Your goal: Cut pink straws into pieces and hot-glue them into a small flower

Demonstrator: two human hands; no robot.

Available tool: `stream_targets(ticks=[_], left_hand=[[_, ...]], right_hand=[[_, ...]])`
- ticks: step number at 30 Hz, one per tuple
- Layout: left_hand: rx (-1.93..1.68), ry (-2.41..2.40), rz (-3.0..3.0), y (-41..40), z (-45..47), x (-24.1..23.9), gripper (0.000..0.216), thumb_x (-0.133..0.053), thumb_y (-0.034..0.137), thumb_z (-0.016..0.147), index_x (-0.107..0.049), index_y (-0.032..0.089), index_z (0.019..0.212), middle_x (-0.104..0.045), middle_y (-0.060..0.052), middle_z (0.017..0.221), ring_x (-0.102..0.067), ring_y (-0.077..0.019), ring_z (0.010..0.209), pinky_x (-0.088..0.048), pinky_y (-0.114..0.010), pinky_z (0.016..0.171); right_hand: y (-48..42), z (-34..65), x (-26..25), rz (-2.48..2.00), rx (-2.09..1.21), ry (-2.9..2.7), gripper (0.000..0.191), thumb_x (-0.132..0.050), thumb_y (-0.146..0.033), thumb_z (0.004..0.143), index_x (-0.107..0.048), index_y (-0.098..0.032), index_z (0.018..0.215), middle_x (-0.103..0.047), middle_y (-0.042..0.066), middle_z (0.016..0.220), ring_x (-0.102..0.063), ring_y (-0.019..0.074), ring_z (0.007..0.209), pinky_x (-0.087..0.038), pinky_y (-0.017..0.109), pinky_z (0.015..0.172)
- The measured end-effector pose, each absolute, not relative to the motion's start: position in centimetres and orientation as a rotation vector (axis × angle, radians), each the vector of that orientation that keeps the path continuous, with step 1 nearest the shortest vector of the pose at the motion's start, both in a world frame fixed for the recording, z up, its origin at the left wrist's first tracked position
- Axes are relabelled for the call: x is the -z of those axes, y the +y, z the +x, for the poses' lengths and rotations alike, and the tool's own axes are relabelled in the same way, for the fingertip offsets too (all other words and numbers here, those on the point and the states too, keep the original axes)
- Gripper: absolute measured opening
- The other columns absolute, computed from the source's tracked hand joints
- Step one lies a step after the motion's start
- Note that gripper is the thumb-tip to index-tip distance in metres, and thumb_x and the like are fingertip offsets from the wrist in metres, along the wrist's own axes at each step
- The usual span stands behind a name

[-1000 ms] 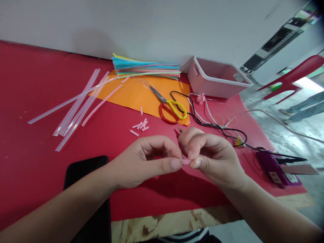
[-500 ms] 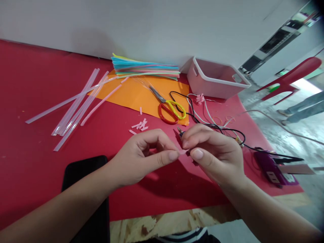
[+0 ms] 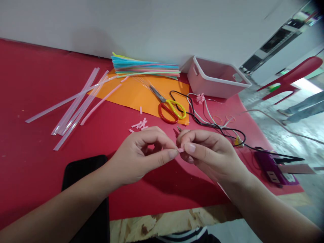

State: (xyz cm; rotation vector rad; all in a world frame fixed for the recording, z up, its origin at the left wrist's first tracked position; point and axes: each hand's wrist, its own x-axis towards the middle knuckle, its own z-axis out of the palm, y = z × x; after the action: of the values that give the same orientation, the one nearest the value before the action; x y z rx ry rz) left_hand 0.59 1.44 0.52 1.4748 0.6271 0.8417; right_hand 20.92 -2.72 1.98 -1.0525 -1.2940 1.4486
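A short pink piece of pipe cleaner (image 3: 180, 150) sits between my two hands over the red table. My left hand (image 3: 149, 153) is closed, pinching its left end between thumb and forefinger. On its right end, the thumb and fingers of my right hand (image 3: 211, 152) are closed as well. Just beyond the right fingers a pointed metal tip (image 3: 179, 128) shows; the rest of that tool is hidden. Several more short pink pieces (image 3: 139, 124) lie in a small heap past my left hand. Farther off are scissors (image 3: 172, 108) with one red and one yellow handle.
Clear glue sticks (image 3: 76, 106) lie left, and a coloured pipe cleaner bundle (image 3: 144, 67) rests on orange paper (image 3: 134, 92). A pink bin (image 3: 210, 82), a pink pompom-like cluster (image 3: 200, 98), tangled cables (image 3: 215, 125) and a purple power strip (image 3: 272, 168) are right. A black phone (image 3: 86, 168) lies near my left forearm.
My right hand has turned and moved slightly left, its thumb now nearer the left fingertips. A dark object that showed at the right fingertips is out of sight.
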Motion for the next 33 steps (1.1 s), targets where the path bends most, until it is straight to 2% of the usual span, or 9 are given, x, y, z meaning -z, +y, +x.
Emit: stream_targets(ticks=[8,16,20,26,30,33], left_hand=[[-0.850,0.656,1.550,1.52,0.72,-0.53,0.010,-0.074,0.024,0.089,-0.072,0.019,0.080,-0.066,0.000,0.080,-0.059,-0.0129,0.073,-0.045,-0.025,0.067],[-0.851,0.679,1.500,1.72,0.43,-0.52,0.013,-0.075,0.025,0.089,-0.071,0.018,0.080,-0.067,0.000,0.081,-0.059,-0.0123,0.076,-0.048,-0.025,0.072],[-0.814,0.686,1.472,1.73,0.52,-0.67,0.014,-0.076,0.025,0.088,-0.071,0.017,0.078,-0.064,0.001,0.078,-0.057,-0.0119,0.074,-0.045,-0.025,0.069],[-0.683,0.636,1.218,1.61,0.99,-0.87,0.019,-0.079,0.026,0.083,-0.069,0.017,0.071,-0.060,0.004,0.069,-0.045,-0.0081,0.059,-0.035,-0.024,0.058],[-0.548,0.638,1.045,1.49,0.90,-0.82,0.026,-0.081,0.033,0.081,-0.067,0.016,0.068,-0.052,0.006,0.062,-0.037,-0.0065,0.052,-0.026,-0.023,0.050],[-0.502,0.637,0.987,1.46,0.74,-0.72,0.027,-0.083,0.035,0.078,-0.067,0.016,0.068,-0.051,0.006,0.059,-0.036,-0.0056,0.050,-0.023,-0.022,0.047]], right_hand=[[-2.62,21.27,-2.03,-1.056,-1.567,-1.228,0.022,-0.077,-0.036,0.089,-0.071,-0.016,0.081,-0.061,-0.001,0.070,-0.052,0.0079,0.058,-0.042,0.021,0.052],[-2.55,21.70,-1.67,-1.140,-0.996,-1.431,0.019,-0.066,-0.034,0.098,-0.081,-0.025,0.092,-0.072,0.003,0.082,-0.061,0.0115,0.066,-0.049,0.024,0.056],[-2.74,21.31,-2.08,-1.086,-0.851,-1.597,0.006,-0.076,-0.025,0.090,-0.079,-0.025,0.095,-0.074,0.004,0.088,-0.068,0.0154,0.078,-0.057,0.028,0.068],[-2.86,21.55,-2.13,-0.956,-0.529,-1.913,0.022,-0.078,-0.013,0.085,-0.075,-0.024,0.104,-0.076,0.003,0.088,-0.071,0.0174,0.080,-0.059,0.030,0.067],[-2.81,21.73,-2.07,-0.902,-0.403,-1.968,0.022,-0.079,-0.012,0.085,-0.074,-0.025,0.102,-0.077,0.003,0.083,-0.072,0.0185,0.077,-0.060,0.033,0.068],[-2.84,21.71,-2.07,-0.880,-0.341,-1.981,0.020,-0.078,-0.011,0.085,-0.074,-0.025,0.100,-0.077,0.003,0.080,-0.071,0.0179,0.073,-0.061,0.034,0.069]])
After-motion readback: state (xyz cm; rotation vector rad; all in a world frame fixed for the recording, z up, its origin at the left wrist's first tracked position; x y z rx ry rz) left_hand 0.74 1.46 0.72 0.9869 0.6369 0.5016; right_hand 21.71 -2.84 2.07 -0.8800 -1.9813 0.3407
